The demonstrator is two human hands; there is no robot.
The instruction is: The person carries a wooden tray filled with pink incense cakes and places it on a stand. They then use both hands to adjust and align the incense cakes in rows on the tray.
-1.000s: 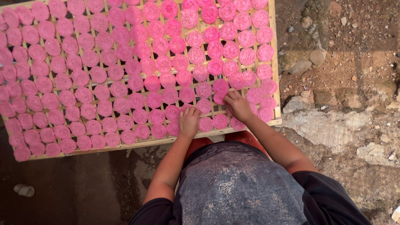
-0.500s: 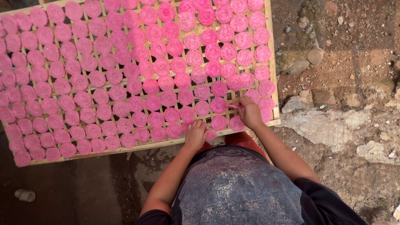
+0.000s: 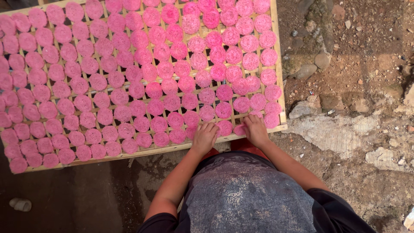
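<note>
1. Left hand (image 3: 205,137) lies flat, fingers open, on pink discs (image 3: 172,103) at the bamboo rack (image 3: 278,64) near edge;
2. Right hand (image 3: 255,130) rests loosely beside it, gripping nothing;
3. Stones (image 3: 321,60) and dirt lie right.

Matt, rough pink discs (image 3: 172,102) are laid on a pale split-bamboo rack (image 3: 151,151); the ground (image 3: 358,86) is seen as coarse, stony earth.

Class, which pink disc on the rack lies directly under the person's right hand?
The pink disc at the rack's near edge, partly covered by the right hand; it alone lies under those fingers.
</note>
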